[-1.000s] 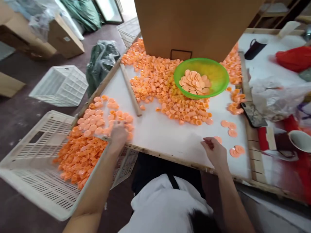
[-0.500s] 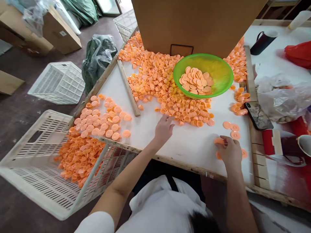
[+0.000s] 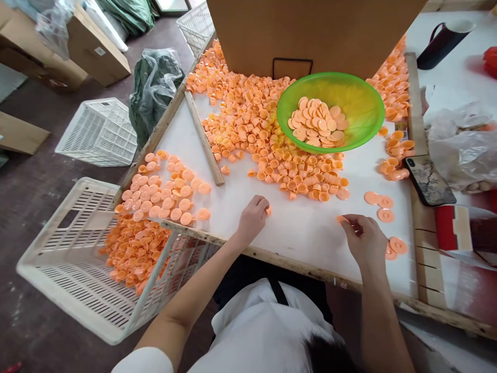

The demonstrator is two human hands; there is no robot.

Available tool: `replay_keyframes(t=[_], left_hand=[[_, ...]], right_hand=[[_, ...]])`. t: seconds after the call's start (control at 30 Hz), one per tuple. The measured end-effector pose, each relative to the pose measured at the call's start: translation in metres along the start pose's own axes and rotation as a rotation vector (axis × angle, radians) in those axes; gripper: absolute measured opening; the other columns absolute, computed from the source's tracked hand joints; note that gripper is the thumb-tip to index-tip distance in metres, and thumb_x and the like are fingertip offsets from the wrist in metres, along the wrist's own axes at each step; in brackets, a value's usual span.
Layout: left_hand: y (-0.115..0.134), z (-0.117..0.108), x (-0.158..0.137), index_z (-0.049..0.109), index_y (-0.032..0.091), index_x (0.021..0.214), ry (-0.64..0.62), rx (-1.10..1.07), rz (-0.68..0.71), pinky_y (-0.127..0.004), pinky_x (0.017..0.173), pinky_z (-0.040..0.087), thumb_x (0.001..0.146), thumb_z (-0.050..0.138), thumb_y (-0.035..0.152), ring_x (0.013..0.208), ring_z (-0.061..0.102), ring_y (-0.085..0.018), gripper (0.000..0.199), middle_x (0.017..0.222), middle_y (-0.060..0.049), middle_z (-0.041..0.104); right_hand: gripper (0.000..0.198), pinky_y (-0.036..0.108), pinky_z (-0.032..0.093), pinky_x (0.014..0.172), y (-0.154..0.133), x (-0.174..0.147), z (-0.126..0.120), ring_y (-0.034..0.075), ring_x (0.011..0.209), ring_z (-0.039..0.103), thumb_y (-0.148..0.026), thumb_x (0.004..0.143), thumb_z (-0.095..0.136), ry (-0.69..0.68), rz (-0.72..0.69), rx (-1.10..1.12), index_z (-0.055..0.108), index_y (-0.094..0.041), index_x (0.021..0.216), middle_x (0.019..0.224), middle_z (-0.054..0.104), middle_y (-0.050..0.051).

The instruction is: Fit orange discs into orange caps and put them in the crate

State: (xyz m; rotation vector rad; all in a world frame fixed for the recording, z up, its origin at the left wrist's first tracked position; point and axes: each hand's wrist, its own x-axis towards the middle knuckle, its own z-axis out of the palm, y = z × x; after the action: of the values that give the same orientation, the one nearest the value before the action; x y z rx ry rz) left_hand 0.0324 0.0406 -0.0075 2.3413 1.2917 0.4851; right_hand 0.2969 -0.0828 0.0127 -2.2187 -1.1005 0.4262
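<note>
My left hand is closed in a pinch above the white tabletop, just in front of the heap of small orange plastic cups. A bit of one orange plastic cup shows at its fingertips; the rest is hidden by the fingers. To the right, my right hand pinches an orange plastic disc between thumb and fingers. Several loose discs lie flat beside that hand. Behind the hands, a green bowl with more discs in it rests at the heap.
A wooden strip separates the heap from joined lidded pieces at left. Below them stands a white crate of orange pieces. A cardboard box rises at the back. A phone lies on the right wooden rail.
My left hand has drawn back from the heap and closed on an orange cup. My right hand has lifted a disc and moved slightly left, off the loose discs.
</note>
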Motion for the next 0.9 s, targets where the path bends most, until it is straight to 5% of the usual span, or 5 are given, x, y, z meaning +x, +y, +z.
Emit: replay_keyframes(t=[0.2, 0.43, 0.63, 0.9], left_hand=[[0.010, -0.002, -0.033, 0.046, 0.020, 0.085, -0.156, 0.006, 0.100, -0.030, 0.082, 0.046, 0.078, 0.037, 0.001, 0.094, 0.053, -0.018, 0.022, 0.100, -0.006, 0.054], [0.020, -0.021, -0.047, 0.046, 0.019, 0.097, -0.170, -0.151, 0.064, -0.034, 0.093, 0.044, 0.072, 0.044, 0.002, 0.111, 0.047, -0.020, 0.031, 0.111, -0.009, 0.048], [0.022, -0.014, -0.049, 0.049, 0.019, 0.088, -0.119, -0.171, -0.107, -0.038, 0.085, 0.046, 0.080, 0.053, 0.016, 0.090, 0.051, -0.020, 0.010, 0.093, -0.005, 0.053], [0.039, 0.011, -0.041, 0.050, 0.017, 0.112, -0.244, -0.854, -0.223, -0.029, 0.079, 0.052, 0.076, 0.057, 0.012, 0.088, 0.059, -0.013, 0.036, 0.099, -0.005, 0.058]], right_hand=[[0.035, 0.030, 0.045, 0.067, -0.010, -0.016, 0.014, 0.015, 0.065, 0.055, -0.052, 0.082, 0.051, -0.119, -0.069, 0.049, 0.066, -0.021, 0.088, 0.085, 0.063, 0.006], [0.034, 0.031, 0.045, 0.066, -0.008, -0.031, 0.015, 0.016, 0.066, 0.055, -0.050, 0.082, 0.051, -0.188, -0.066, 0.072, 0.066, -0.021, 0.088, 0.086, 0.063, 0.007], [0.037, 0.033, 0.047, 0.070, -0.007, -0.039, 0.016, 0.018, 0.070, 0.058, -0.054, 0.078, 0.052, -0.192, -0.043, 0.133, 0.065, -0.020, 0.088, 0.088, 0.065, 0.007], [0.038, 0.033, 0.054, 0.068, -0.013, -0.046, 0.035, 0.016, 0.068, 0.062, -0.049, 0.071, 0.066, -0.383, 0.187, 0.636, 0.058, -0.018, 0.092, 0.081, 0.064, 0.004]])
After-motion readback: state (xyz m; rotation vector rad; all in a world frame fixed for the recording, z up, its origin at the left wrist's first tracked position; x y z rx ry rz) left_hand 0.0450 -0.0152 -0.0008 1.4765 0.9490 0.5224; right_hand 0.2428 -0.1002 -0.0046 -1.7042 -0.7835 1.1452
